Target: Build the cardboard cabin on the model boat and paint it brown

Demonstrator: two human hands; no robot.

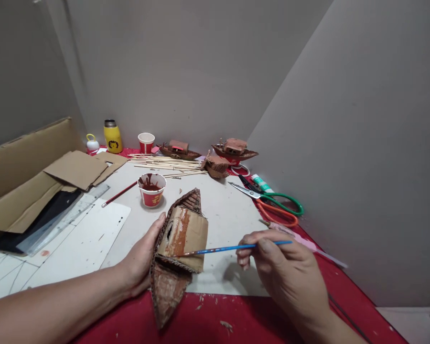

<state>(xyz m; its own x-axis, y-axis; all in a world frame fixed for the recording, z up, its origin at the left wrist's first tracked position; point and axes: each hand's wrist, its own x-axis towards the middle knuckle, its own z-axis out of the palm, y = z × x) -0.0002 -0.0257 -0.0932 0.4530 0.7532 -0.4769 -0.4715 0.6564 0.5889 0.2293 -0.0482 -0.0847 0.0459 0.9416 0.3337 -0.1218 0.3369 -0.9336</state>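
My left hand grips a cardboard model boat by its left side, the thumb along the hull and the other fingers hidden beneath. The hull is painted brown. Its curved cabin roof is mostly bare cardboard with a wet reddish-brown stripe. My right hand pinches a thin blue paintbrush between thumb and fingers. The brush tip touches the lower part of the roof, near the stripe. Beyond the boat stands a red and white paper cup with brown paint inside.
Scissors with green and orange handles lie at the right, beside a glue stick. Finished-looking brown boats and thin wooden sticks are at the back. Cardboard pieces, a ruler and a pencil lie left.
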